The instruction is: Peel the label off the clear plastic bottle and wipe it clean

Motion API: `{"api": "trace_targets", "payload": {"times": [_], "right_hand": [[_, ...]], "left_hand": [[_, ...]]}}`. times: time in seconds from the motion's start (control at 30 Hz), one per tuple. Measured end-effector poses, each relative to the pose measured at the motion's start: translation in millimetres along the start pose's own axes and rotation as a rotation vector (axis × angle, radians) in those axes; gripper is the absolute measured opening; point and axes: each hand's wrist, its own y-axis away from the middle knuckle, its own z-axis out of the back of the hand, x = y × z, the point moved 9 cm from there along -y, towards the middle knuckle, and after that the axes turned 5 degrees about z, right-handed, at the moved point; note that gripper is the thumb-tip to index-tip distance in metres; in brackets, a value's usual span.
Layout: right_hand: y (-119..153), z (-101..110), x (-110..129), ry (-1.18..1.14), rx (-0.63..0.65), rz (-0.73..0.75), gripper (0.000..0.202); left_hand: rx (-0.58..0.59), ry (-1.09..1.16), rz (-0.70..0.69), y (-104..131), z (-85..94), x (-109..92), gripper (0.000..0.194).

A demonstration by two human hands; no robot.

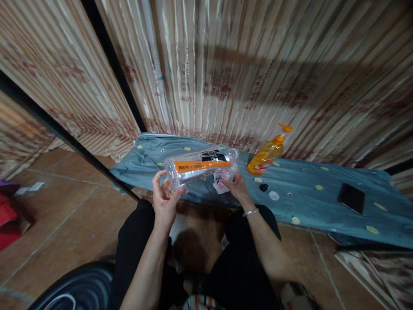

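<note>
A clear plastic bottle [201, 165] with an orange and black label lies tilted in the air above the bench, its uncapped-looking neck toward the right. My left hand [165, 196] is closed round its base end. My right hand [237, 187] pinches a crumpled white wrapper with pink print [222, 181] just below the bottle's neck. Whether the right fingers also touch the bottle is hard to make out. Right of them stands a pump bottle of yellow-orange liquid [266, 157]. A small black cap [263, 187] and a white round disc [274, 196] lie in front of it.
The low bench bears a blue-grey cloth [309, 206]. A dark phone [351, 198] lies at its right. Behind hangs a striped curtain [219, 73]. Black poles [80, 148] slant down at the left. A round black object [77, 288] and a red box [8, 221] are on the floor.
</note>
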Motion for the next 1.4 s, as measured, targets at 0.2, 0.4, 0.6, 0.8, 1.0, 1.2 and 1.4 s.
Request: {"api": "trace_targets", "payload": {"times": [0.2,0.4,0.6,0.8,1.0,1.2,1.4], "right_hand": [[0.1,0.2,3.1,-0.004,0.013,0.022,0.045],[-0.8,0.9,0.7,0.012,-0.001,0.0,0.041],[-0.3,1.3,2.9,0.013,0.003,0.017,0.044],[0.4,0.9,3.2,0.03,0.019,0.022,0.049],[-0.5,1.4,3.0,0.025,0.007,0.048,0.047],[0.2,3.1,5.6,0.019,0.007,0.027,0.046],[1.2,5.2,8.3,0.006,-0.001,0.027,0.046]], "left_hand": [[-0.018,0.0,0.005,0.5,1.3,1.2,0.062],[-0.024,-0.004,-0.011,1.2,0.4,-0.7,0.062],[-0.041,0.01,-0.012,2.0,0.8,0.9,0.062],[-0.037,0.026,0.004,0.5,1.2,1.3,0.062],[-0.044,0.046,-0.015,0.5,3.3,3.9,0.064],[-0.042,0.054,-0.04,3.6,1.7,4.1,0.06],[-0.043,0.043,-0.064,5.5,0.4,3.1,0.06]]}}
